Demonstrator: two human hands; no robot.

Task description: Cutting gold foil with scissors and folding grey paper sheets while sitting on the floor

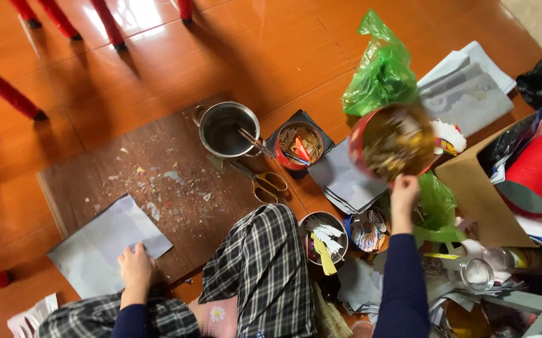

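My left hand point(135, 265) rests flat on a grey sheet of paper point(105, 243) lying over the near corner of a brown wooden board point(158, 172). My right hand point(404, 193) is raised and grips the rim of a red bowl point(393, 142) full of gold-coloured scraps; the bowl is tilted and blurred. My knee in checked trousers point(265, 263) lies between the two hands.
A steel pot point(227, 129), scissors point(265, 183) and a small red bowl of scraps point(299, 146) sit near the board. A stack of grey sheets point(346, 178), two small bowls of paper cut-outs point(327, 236), green plastic bags point(380, 69), a cardboard box point(477, 188) and red chair legs point(5, 87) surround me.
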